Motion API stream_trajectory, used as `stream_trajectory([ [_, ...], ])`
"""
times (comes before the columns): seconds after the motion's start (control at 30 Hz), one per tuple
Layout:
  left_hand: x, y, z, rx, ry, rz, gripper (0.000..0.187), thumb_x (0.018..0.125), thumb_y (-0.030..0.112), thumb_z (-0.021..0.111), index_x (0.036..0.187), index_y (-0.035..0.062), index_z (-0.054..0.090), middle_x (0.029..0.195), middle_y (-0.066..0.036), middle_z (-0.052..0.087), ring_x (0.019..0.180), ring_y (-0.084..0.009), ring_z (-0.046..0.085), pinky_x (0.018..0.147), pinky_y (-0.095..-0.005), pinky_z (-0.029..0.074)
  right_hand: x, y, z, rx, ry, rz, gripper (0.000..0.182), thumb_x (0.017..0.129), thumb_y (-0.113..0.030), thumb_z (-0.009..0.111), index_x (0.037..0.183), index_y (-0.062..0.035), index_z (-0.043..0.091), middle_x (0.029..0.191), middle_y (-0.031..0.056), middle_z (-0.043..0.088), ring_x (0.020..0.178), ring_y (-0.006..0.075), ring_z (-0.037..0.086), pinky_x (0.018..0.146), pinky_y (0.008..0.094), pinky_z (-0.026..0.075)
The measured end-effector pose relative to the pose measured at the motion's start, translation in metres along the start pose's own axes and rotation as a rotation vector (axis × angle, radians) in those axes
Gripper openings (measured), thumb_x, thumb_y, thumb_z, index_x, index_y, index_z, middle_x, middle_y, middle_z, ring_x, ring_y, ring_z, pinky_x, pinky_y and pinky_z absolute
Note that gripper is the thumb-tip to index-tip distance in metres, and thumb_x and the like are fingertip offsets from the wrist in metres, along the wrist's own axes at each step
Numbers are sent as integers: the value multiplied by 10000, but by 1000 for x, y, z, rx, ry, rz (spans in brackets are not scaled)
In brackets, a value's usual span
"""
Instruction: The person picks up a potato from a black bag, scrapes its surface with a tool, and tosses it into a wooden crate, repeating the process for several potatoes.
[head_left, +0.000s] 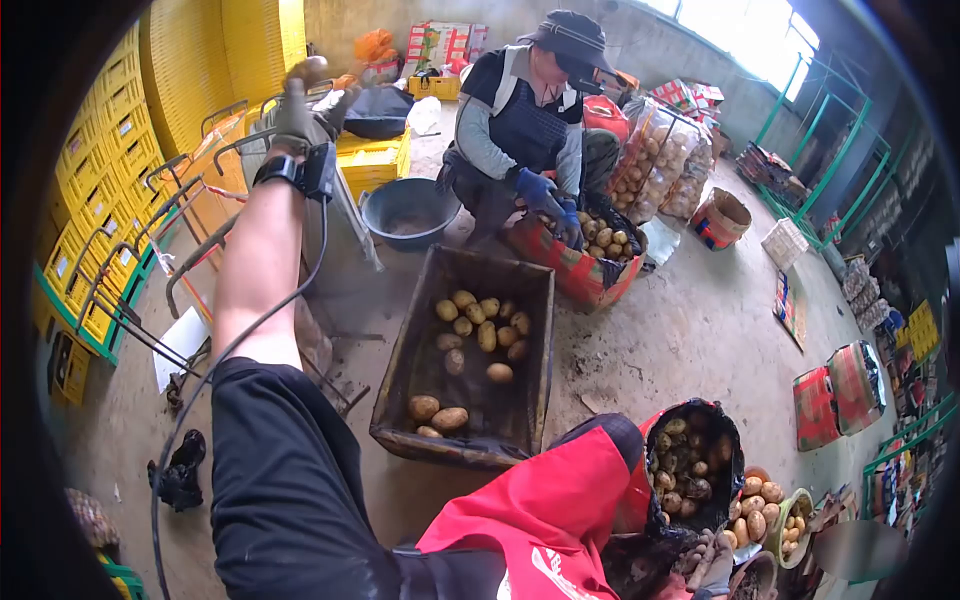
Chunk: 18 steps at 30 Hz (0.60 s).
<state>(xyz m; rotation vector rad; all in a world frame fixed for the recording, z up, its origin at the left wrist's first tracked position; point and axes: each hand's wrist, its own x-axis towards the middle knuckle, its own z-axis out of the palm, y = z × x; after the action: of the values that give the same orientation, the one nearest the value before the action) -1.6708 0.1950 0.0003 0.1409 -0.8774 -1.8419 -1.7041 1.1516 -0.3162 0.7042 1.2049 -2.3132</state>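
Note:
My left hand [305,110], in a dark grey glove with a strapped device at the wrist, is raised at the upper left. Its fingers are apart and hold nothing visible. My right hand [712,565], also gloved, is low at the bottom edge, below a black-lined red bag of potatoes [690,465]. How its fingers are closed, and whether they hold anything, is unclear. Between my legs and a co-worker stands a dark rectangular crate [402,400] with several potatoes [487,335] scattered inside.
Opposite me a co-worker [520,130] in blue gloves bends over another potato bag [580,270]. A blue basin [410,215] stands behind the crate. Yellow crates [105,150] are stacked at left beside metal handles. Potato baskets [792,530] sit at lower right.

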Motion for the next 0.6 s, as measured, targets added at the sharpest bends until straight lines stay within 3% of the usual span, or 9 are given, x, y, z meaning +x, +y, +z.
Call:
stream_trajectory([
  [0.07,48,-35,-32,22,-284,-397,658,984,506,687,1320,-48,570,1245,-265,681,1014,-359,741,911,-406,643,2,0,6,12,-44,14,357,1066,-401,564,1165,-72,663,960,19,737,723,158,701,577,327,612],
  [0.1,58,-72,-47,266,-557,-292,653,985,498,693,1325,-41,554,1193,-245,704,1025,-346,738,900,-409,639,3,0,9,19,-42,21,362,1067,-401,562,1165,-69,666,963,22,742,726,162,705,580,332,615],
  [0.13,1,-91,-15,155,-259,-512,556,1025,364,662,1410,2,491,1250,-196,699,1064,-269,716,785,-299,629,4,8,24,-28,44,0,327,1063,-411,558,1178,-116,638,922,-4,684,658,109,630,520,272,560],
  [0.27,-70,-172,-43,18,-463,-808,439,1033,363,667,1357,78,589,1239,-128,698,1062,-272,706,915,-423,583,0,17,40,-52,-70,48,316,1045,-375,604,1186,-95,647,941,1,689,721,111,647,548,232,552],
  [0.37,-37,-157,-121,293,-589,-422,424,979,185,693,1363,30,599,1272,-153,676,1093,-251,683,911,-426,587,-45,17,103,-108,243,-217,211,1009,-261,657,1104,-75,682,933,-25,686,725,86,624,564,183,499],
  [0.47,64,-130,-236,580,-417,-168,384,935,95,687,1301,-14,655,1211,-172,716,1015,-251,711,860,-401,605,-48,-2,68,-155,181,-275,231,1025,-304,612,942,-96,667,758,-21,620,626,80,533,537,231,424],
  [0.53,93,-139,-254,506,-231,-112,364,905,35,683,1260,-43,692,1170,-186,743,964,-250,730,826,-385,617,-35,-4,23,-76,69,-254,173,1020,-197,603,982,-40,664,779,-5,620,650,88,565,568,208,468],
  [0.57,63,-150,-202,129,-423,-416,347,993,137,594,1280,-35,686,1179,-181,747,1016,-256,731,883,-381,622,-27,-2,3,-115,-3,-275,188,1027,-193,589,997,-24,666,827,15,655,676,103,592,615,221,504],
  [0.6,76,-177,-212,180,-194,-437,361,1026,166,540,1302,-22,679,1224,-172,736,1075,-258,720,938,-367,609,-24,3,-1,-48,108,-301,206,1046,-191,570,1050,-9,665,910,38,693,758,120,645,695,236,556],
])
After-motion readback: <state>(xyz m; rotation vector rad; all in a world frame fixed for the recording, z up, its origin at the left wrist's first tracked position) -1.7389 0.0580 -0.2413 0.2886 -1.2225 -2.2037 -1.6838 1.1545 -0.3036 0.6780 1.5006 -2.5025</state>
